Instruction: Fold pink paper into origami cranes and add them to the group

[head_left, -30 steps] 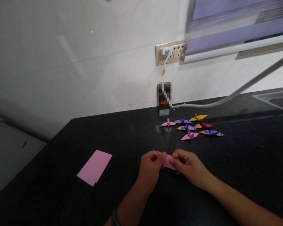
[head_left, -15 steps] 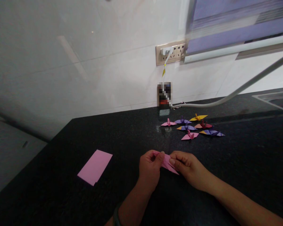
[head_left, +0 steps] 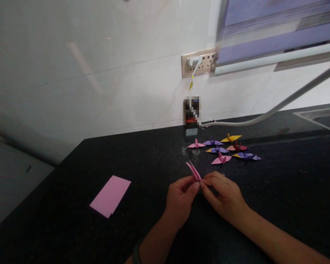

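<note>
Between my hands is a folded piece of pink origami paper (head_left: 194, 171), narrow, with two thin points sticking up and away from me. My left hand (head_left: 181, 198) pinches its lower end between thumb and fingers. From the other side my right hand (head_left: 224, 192) also pinches that lower end, which the fingertips partly hide. Beyond my hands several finished paper cranes stand on the counter, among them a pink crane (head_left: 221, 159), a yellow crane (head_left: 231, 138) and a purple crane (head_left: 246, 156). To the left lie pink paper sheets (head_left: 110, 196), slightly misaligned.
The black counter (head_left: 57, 212) meets a white tiled wall (head_left: 112, 73). A white plug sits in the wall socket (head_left: 199, 63), and a pale cable (head_left: 250, 120) runs right across the back. A small blurred-out object (head_left: 191, 112) leans against the wall. A purple blind (head_left: 277, 29) hangs upper right.
The pink folded paper has been turned from lying sideways to pointing away from me, its two points now upward. Both hands have shifted slightly, with their fingertips closer together.
</note>
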`<act>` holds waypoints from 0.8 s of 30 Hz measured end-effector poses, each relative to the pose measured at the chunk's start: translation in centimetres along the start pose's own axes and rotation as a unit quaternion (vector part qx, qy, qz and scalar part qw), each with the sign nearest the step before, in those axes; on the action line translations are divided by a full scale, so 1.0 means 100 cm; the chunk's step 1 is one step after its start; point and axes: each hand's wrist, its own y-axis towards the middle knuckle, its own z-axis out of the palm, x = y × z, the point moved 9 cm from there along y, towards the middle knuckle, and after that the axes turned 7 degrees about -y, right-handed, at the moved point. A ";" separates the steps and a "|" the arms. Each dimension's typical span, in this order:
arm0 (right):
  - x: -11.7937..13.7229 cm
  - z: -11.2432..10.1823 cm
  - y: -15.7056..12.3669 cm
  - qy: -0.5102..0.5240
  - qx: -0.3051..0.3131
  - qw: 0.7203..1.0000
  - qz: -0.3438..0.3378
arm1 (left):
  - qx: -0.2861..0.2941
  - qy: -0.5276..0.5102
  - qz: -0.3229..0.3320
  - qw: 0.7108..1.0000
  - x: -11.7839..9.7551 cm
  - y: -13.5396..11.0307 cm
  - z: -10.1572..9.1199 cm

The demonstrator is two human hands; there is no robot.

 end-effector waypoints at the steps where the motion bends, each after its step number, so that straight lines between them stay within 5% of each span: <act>1: 0.004 0.000 0.000 -0.007 0.000 1.000 -0.016 | 0.026 -0.018 0.002 1.000 -0.002 -0.001 0.006; 8: 0.011 0.007 0.000 0.031 0.048 0.998 -0.014 | 0.026 -0.007 -0.006 1.000 -0.006 0.001 0.005; 14: -0.032 0.000 -0.005 0.125 -0.037 0.976 0.172 | 0.020 0.056 -0.089 0.994 0.012 0.003 -0.002; 19: -0.042 0.033 -0.008 0.270 0.112 0.921 0.257 | 0.040 0.117 -0.068 0.990 0.009 0.003 -0.005; 24: -0.040 0.034 -0.011 0.310 0.111 0.897 0.294 | 0.009 0.068 -0.045 0.997 0.004 0.003 -0.010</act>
